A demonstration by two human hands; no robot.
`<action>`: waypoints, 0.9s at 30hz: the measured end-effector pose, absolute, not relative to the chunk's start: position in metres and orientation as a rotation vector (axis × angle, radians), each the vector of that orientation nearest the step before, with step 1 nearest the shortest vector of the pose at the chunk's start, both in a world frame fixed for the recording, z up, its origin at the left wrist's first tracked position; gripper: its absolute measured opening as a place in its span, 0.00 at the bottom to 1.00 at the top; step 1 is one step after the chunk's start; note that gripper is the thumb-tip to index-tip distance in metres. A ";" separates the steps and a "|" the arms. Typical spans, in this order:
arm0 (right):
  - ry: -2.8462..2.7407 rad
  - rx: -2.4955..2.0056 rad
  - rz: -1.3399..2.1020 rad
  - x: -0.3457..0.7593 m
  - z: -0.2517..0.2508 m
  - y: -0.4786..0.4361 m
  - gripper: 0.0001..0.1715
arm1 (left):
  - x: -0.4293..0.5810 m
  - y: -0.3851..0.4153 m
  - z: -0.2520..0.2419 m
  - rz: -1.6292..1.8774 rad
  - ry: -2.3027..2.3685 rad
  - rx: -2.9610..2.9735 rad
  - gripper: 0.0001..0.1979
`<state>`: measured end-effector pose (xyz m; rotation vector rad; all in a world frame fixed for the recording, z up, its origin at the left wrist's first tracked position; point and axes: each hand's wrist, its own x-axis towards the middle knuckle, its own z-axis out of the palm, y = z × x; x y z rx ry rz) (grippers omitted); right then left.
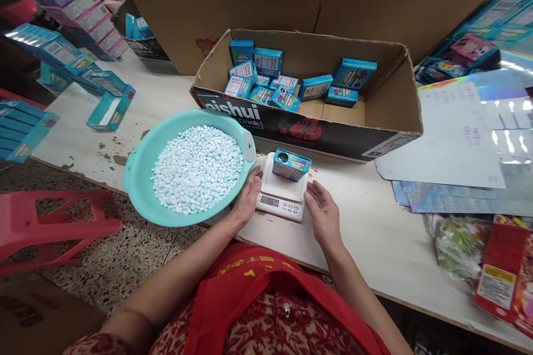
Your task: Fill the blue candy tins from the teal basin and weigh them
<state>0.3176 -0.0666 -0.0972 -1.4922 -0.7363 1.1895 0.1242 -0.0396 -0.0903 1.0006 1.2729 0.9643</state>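
A small blue tin (291, 164) stands on a white digital scale (280, 195) at the table's front edge. My left hand (248, 196) rests against the scale's left side, next to a teal basin (141, 162) full of small white-blue candies (197, 168); its fingers lie loosely extended and hold nothing. My right hand (321, 214) lies palm up just right of the scale, fingers apart and empty. Behind the scale sits a cardboard box (395, 116) holding several blue tins (266, 80).
Stacks of blue cartons (62, 61) lie at the left of the white table (375, 233). Shiny holographic sheets and paper (458, 144) cover the right side, with packets (499, 272) near the edge. A red plastic stool (45, 227) stands on the floor at left.
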 end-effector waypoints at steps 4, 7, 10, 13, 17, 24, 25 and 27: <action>-0.816 -1.514 1.174 0.318 -0.097 -0.071 0.37 | 0.122 -0.044 -0.096 1.005 1.325 1.061 0.38; -0.995 -1.577 0.984 0.322 -0.098 -0.087 0.31 | 0.113 -0.057 -0.095 0.982 1.427 1.259 0.34; -1.330 -1.615 0.566 0.329 -0.099 -0.114 0.24 | 0.094 -0.081 -0.093 0.911 1.458 1.617 0.26; -1.611 -1.623 0.214 0.336 -0.103 -0.143 0.23 | 0.065 -0.100 -0.106 0.899 1.338 2.094 0.22; -1.794 -1.720 -0.009 0.339 -0.111 -0.164 0.21 | 0.038 -0.101 -0.139 0.914 1.231 2.403 0.25; -1.875 -1.817 -0.165 0.343 -0.127 -0.171 0.26 | 0.047 -0.100 -0.150 0.945 1.378 2.482 0.25; -1.871 -1.816 -0.174 0.344 -0.129 -0.173 0.28 | 0.049 -0.103 -0.148 0.933 1.427 2.487 0.23; -1.845 -1.801 -0.183 0.346 -0.133 -0.175 0.30 | 0.055 -0.113 -0.142 0.886 1.518 2.504 0.20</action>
